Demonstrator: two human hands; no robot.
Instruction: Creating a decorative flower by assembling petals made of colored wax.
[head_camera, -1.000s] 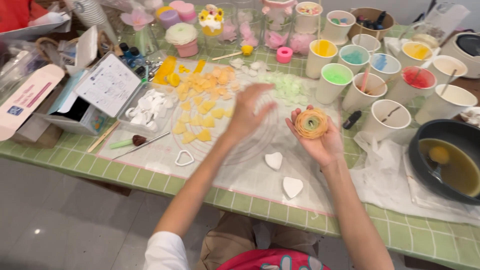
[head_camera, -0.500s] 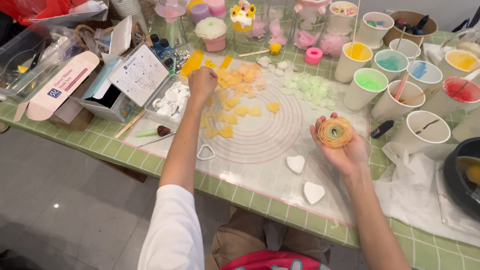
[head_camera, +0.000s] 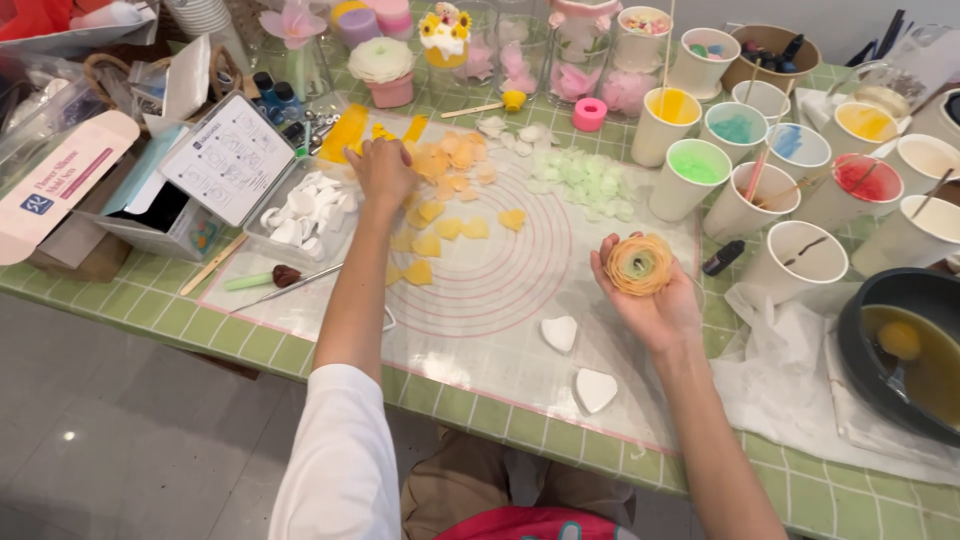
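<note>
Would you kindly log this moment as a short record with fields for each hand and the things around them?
Left hand: reaching forward, fingers down on the yellow petals at the mat's far left.
Right hand: palm up, holding a layered orange flower above the mat.
Mat: translucent, ringed, on the green tiled table.
Green petals: heaped at the mat's far side.
White hearts: two, near edge of the mat.
Cups: paper, holding coloured contents, on the right.
Pan: dark, yellowish liquid inside, far right.

Green-tiled desk (head_camera: 130, 300) w/ clear silicone mat (head_camera: 500, 290) at ctr; paper cups (head_camera: 795, 260) on R; open box (head_camera: 150, 190) on L; white cloth (head_camera: 790, 370) far R.
</note>
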